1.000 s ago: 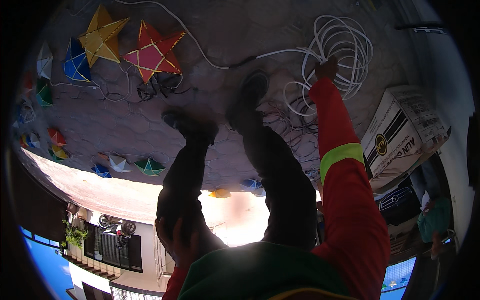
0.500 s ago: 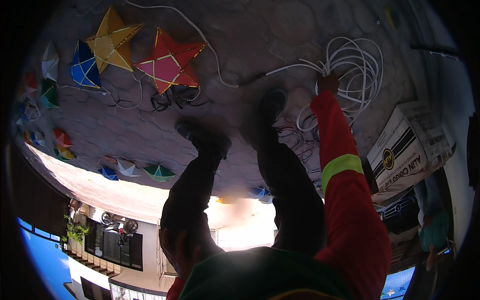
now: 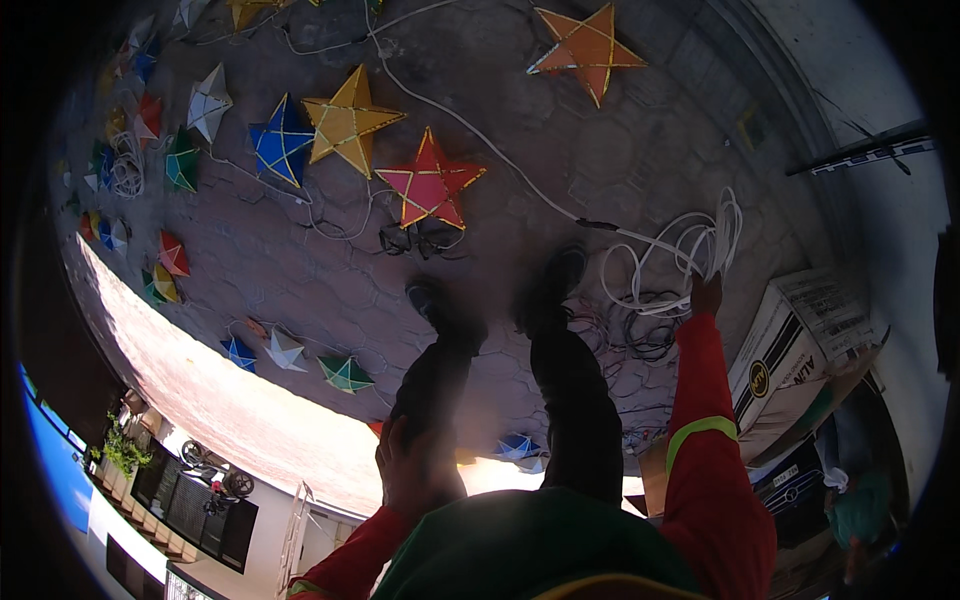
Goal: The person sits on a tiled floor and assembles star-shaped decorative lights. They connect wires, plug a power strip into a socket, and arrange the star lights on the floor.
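My right hand, at the end of a red sleeve with a lime band, is closed on loops of a coiled white cable. Some loops stand up above the fingers, while others spread left over the paving. One end runs left to a dark joint in the cable and on up between the star lanterns. My left hand rests on my left thigh, fingers laid along the dark trousers. Just beyond my shoes lie a red star lantern, with black cords beneath it, and a yellow star lantern.
Blue, white and green star lanterns lie to the left, linked by white wire. An orange star lantern is at the far right. A cardboard box stands right of my arm. Dark wire coils lie near my right shoe. Another person is at lower right.
My right hand has moved right and nearer me with the cable, and the loops have shifted with it. My left hand shows more clearly on my thigh. The view has shifted, showing more lanterns.
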Available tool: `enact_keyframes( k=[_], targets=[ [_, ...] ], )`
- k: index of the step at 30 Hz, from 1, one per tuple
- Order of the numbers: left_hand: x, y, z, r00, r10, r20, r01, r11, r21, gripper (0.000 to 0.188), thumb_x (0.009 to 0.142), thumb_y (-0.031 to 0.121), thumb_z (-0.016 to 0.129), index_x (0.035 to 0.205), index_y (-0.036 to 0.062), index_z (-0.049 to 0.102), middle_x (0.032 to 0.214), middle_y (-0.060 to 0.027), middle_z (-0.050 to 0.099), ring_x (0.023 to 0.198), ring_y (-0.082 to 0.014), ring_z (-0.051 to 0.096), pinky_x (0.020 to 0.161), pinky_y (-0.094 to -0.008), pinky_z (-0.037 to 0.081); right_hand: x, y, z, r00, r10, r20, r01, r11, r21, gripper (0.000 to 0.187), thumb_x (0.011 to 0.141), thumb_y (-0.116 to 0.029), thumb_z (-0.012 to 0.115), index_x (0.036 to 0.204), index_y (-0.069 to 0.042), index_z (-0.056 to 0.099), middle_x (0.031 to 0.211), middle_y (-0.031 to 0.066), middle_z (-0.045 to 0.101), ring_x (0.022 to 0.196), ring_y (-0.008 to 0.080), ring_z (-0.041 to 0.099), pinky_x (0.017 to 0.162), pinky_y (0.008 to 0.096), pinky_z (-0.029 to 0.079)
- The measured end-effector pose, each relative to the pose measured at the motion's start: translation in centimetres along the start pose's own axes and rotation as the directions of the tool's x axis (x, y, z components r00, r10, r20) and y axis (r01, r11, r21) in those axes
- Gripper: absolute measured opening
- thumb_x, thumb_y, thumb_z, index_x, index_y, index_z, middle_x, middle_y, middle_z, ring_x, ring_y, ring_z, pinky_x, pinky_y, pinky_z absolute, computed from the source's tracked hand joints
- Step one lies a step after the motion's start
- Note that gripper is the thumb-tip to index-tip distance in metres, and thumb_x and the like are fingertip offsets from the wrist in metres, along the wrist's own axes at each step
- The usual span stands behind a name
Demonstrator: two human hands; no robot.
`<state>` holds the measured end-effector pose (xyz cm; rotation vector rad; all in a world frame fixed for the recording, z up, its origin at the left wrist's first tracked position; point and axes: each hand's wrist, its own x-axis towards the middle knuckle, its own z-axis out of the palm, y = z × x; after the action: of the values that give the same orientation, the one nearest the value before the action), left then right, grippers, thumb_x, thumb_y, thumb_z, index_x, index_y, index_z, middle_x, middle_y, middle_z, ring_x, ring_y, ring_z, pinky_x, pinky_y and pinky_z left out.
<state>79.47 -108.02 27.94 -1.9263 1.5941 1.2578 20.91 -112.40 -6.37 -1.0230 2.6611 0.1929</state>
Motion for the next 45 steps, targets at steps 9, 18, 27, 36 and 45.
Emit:
enact_keyframes(
  k=[9, 18, 27, 36, 45],
  targets=[
    [-3.5, -0.9, -0.4, 0.996, 0.036, 0.076, -0.030, 0.997, -0.072, 0.057, 0.078, 0.040, 0.076, 0.129, 0.0195, 0.060, 0.147, -0.0161, 0.039, 0.139, -0.0402, 0.033, 0.107, -0.0593, 0.033, -9.5, -8.3, -31.7, 0.971, -0.204, 0.125, 0.022, 0.595, 0.803, 0.027, 0.094, -0.031, 0.065, 0.098, -0.005, 0.063, 0.085, 0.0014, 0.061, 0.082, 0.0154, 0.055, 0.080, 0.0307, 0.041],
    [-4.6, -10.3, -6.7, 0.975, 0.224, 0.011, -0.182, 0.819, -0.544, 0.050, 0.090, 0.042, 0.066, 0.128, 0.0097, 0.060, 0.112, -0.0114, 0.067, 0.099, -0.0246, 0.065, 0.082, -0.0373, 0.052, -18.9, -27.4, -58.7, 0.931, -0.363, 0.035, 0.033, 0.181, 0.983, 0.034, 0.099, -0.032, 0.059, 0.115, -0.002, 0.059, 0.096, 0.0072, 0.064, 0.090, 0.0174, 0.061, 0.081, 0.0346, 0.049],
    [-8.5, -26.9, -10.5, 0.915, -0.403, -0.038, 0.058, 0.223, -0.973, 0.041, 0.093, 0.035, 0.064, 0.123, 0.0088, 0.061, 0.101, -0.0078, 0.067, 0.083, -0.0162, 0.063, 0.062, -0.0313, 0.049, -18.6, -46.8, -72.4, 0.762, -0.548, -0.346, 0.331, -0.131, 0.935, 0.034, 0.098, -0.021, 0.064, 0.118, 0.006, 0.056, 0.104, 0.0123, 0.063, 0.103, 0.0220, 0.062, 0.093, 0.0352, 0.049],
    [-15.2, -22.2, -4.1, 0.708, -0.534, 0.462, 0.441, -0.177, -0.880, 0.029, 0.096, 0.038, 0.057, 0.114, 0.0149, 0.058, 0.096, -0.0024, 0.060, 0.083, -0.0213, 0.061, 0.068, -0.0438, 0.049, -6.6, -63.0, -68.0, 0.842, -0.539, 0.000, -0.151, -0.235, 0.960, 0.034, 0.096, -0.022, 0.067, 0.113, 0.006, 0.057, 0.100, 0.0086, 0.060, 0.106, 0.0234, 0.059, 0.096, 0.0376, 0.047],
    [-4.0, 5.8, -24.9, 0.932, -0.357, -0.064, 0.112, 0.452, -0.885, 0.046, 0.092, 0.036, 0.067, 0.128, 0.0082, 0.061, 0.117, -0.0108, 0.069, 0.108, -0.0234, 0.066, 0.092, -0.0368, 0.051, 5.6, -72.3, -63.9, 0.778, -0.538, 0.323, -0.340, 0.072, 0.938, 0.027, 0.092, -0.020, 0.072, 0.108, -0.002, 0.060, 0.096, 0.0059, 0.057, 0.100, 0.0227, 0.057, 0.092, 0.0438, 0.047]
  ],
)
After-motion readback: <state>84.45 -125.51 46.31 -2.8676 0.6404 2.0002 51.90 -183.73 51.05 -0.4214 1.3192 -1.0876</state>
